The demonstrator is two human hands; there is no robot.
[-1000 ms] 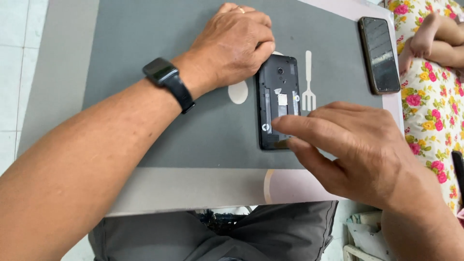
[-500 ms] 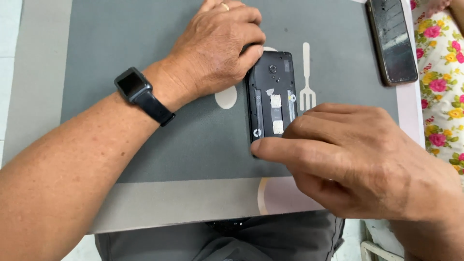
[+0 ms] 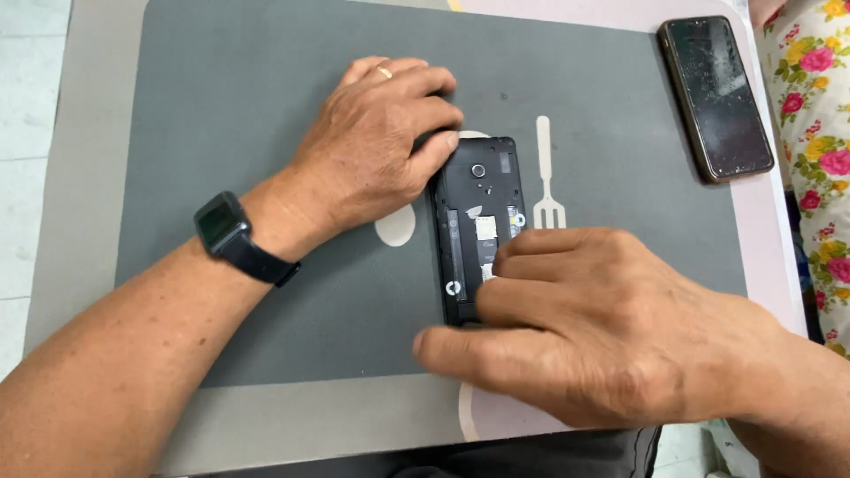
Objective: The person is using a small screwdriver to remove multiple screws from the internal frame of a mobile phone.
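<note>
left hand (image 3: 376,142) steadies opened black phone (image 3: 474,199) at its 10 o'clock | right hand (image 3: 593,323) fingertips on its lower half | grey mat (image 3: 221,106) | second phone (image 3: 715,97) at 2 o'clock

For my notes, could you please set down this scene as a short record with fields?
Surface: grey mat on a table
Left hand: rests on the mat, fingers against the top left of the open phone
Right hand: covers the phone's lower end, fingertips in its open back
Left wrist: black watch
Also there: second phone, screen up, at the mat's top right; flowered cloth at the right edge
</note>
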